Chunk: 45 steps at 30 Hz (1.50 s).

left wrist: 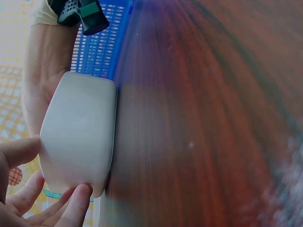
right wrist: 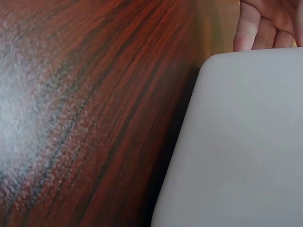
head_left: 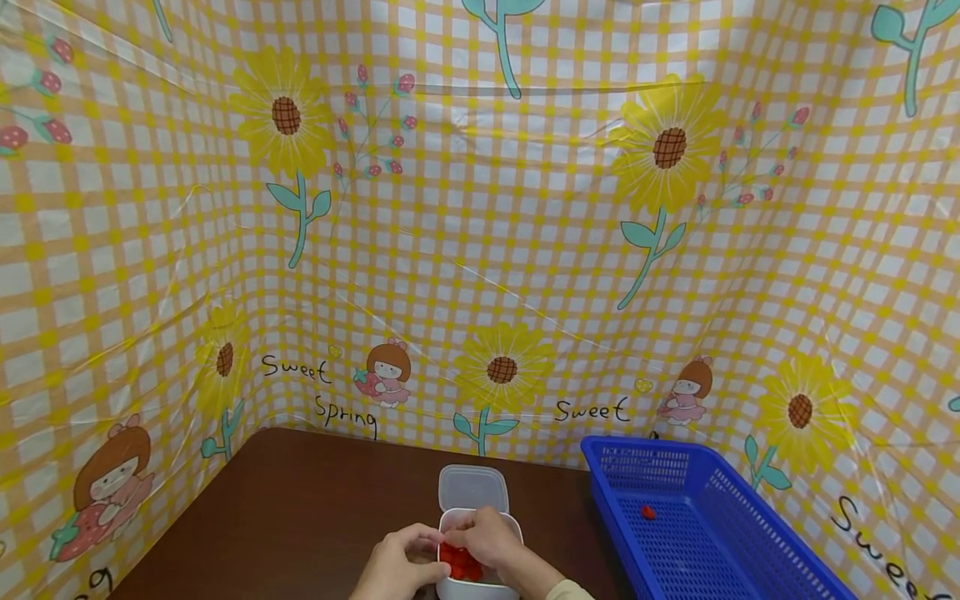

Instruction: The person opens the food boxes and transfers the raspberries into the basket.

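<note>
A white plastic box (head_left: 480, 590) stands on the table with small red pieces (head_left: 462, 564) inside, their kind too small to tell. My left hand (head_left: 396, 565) holds the box at its left side, thumb near the front corner and a finger by the rim. In the left wrist view, the fingertips of that hand (left wrist: 42, 203) touch the pale wall of the box (left wrist: 80, 132). Over the box reaches my right hand (head_left: 489, 537), its fingers down among the red pieces and mostly hidden. The right wrist view is largely filled by the box wall (right wrist: 236, 142).
Behind the box lies its translucent lid (head_left: 472, 488), folded back. A blue perforated basket (head_left: 622, 533) sits at the right, with one small red piece (head_left: 648, 512) in it. Dark brown wooden table (head_left: 315, 500) extends to the left; a patterned checked sheet (head_left: 487, 208) surrounds it.
</note>
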Each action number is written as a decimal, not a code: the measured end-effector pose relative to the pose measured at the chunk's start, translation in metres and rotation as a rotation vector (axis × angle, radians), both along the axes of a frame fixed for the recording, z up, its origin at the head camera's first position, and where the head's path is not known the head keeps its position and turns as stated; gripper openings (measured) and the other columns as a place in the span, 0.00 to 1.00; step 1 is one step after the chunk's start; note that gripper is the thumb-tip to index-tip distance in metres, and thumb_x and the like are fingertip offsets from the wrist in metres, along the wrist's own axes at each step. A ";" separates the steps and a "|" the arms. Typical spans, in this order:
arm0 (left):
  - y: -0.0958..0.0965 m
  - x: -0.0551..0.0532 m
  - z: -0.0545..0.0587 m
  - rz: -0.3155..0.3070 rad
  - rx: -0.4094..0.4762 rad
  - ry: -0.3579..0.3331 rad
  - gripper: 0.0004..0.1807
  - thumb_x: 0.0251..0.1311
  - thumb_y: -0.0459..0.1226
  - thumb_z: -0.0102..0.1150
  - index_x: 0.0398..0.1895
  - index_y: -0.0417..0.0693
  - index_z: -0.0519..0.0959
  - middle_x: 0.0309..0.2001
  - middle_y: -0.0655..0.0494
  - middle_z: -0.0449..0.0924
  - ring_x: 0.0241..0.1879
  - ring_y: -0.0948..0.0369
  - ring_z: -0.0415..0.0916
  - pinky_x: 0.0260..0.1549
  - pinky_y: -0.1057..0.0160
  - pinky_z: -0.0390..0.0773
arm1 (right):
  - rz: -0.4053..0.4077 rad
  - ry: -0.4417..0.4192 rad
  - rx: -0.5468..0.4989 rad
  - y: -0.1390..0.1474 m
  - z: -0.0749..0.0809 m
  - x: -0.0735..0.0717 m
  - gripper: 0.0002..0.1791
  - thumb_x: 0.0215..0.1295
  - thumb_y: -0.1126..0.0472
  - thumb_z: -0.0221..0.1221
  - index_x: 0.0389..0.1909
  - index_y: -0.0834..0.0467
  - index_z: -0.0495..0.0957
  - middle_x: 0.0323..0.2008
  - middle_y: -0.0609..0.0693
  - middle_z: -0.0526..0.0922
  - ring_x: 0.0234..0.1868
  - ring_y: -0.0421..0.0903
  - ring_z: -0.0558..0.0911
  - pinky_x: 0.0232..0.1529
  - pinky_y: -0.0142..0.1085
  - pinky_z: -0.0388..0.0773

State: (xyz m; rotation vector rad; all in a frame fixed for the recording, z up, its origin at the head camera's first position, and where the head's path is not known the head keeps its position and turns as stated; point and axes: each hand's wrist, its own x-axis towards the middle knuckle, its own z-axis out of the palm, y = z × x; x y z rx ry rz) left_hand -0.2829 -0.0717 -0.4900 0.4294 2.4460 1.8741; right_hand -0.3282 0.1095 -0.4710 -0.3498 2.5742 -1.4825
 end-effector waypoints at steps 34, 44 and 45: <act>0.002 -0.001 0.000 0.009 0.034 -0.051 0.19 0.55 0.36 0.74 0.49 0.42 0.82 0.44 0.45 0.86 0.38 0.52 0.87 0.40 0.51 0.84 | 0.027 -0.066 -0.081 0.002 0.015 0.005 0.10 0.66 0.66 0.61 0.37 0.69 0.87 0.32 0.59 0.88 0.31 0.47 0.86 0.35 0.43 0.85; 0.002 -0.002 0.000 0.014 0.021 -0.045 0.18 0.56 0.36 0.73 0.49 0.43 0.82 0.43 0.46 0.87 0.37 0.56 0.85 0.40 0.51 0.84 | 0.011 -0.073 -0.038 0.008 0.029 0.005 0.10 0.68 0.63 0.61 0.38 0.68 0.86 0.31 0.57 0.87 0.30 0.45 0.84 0.32 0.41 0.84; 0.002 -0.002 0.000 0.016 0.017 -0.042 0.18 0.56 0.36 0.73 0.49 0.43 0.82 0.43 0.46 0.87 0.37 0.56 0.84 0.40 0.51 0.83 | 0.008 -0.072 -0.031 0.009 0.031 0.005 0.10 0.68 0.63 0.62 0.38 0.67 0.86 0.31 0.57 0.87 0.30 0.45 0.84 0.31 0.41 0.84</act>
